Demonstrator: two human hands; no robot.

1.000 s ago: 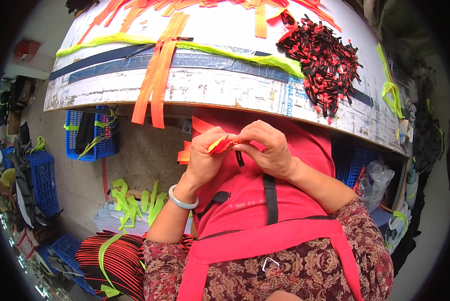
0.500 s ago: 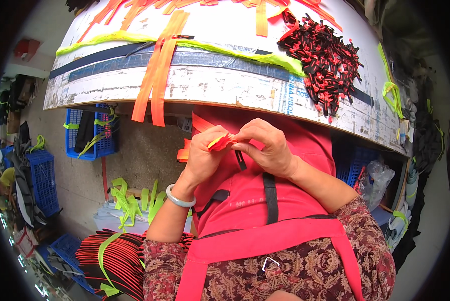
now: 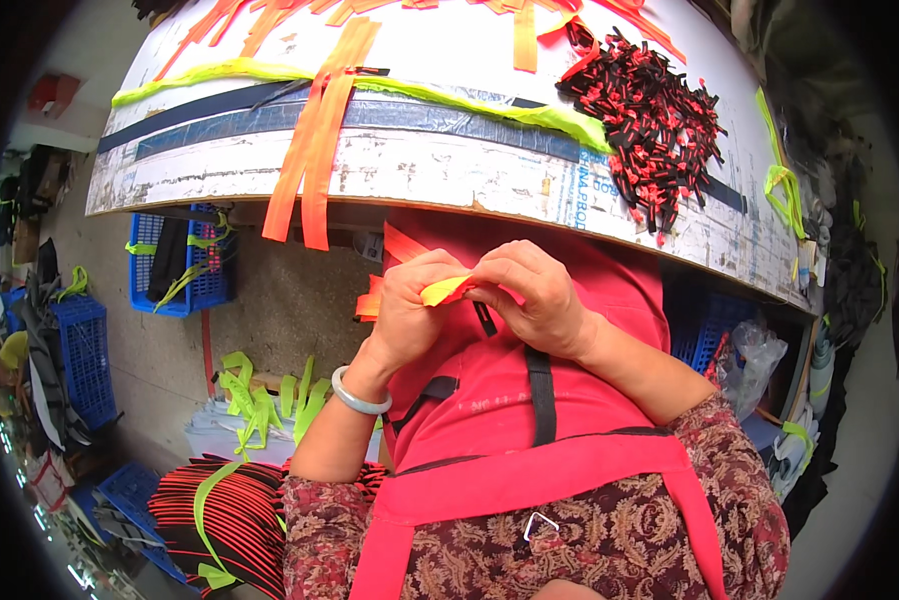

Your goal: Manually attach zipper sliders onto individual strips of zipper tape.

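L hand gripping org/yel strip, R hand pinching it, over red apron, nr wht tbl

Bright light fell on the white tabletop, nearly washing out its far part, while the blue basket under its right side sat in dim shadow and the clear plastic bag caught some glare. Fisheye distortion bowed the table's front edge, and black vignetting ate the corners. Left hand and right hand looked fairly crisp; clutter near the left rim was squashed and soft.
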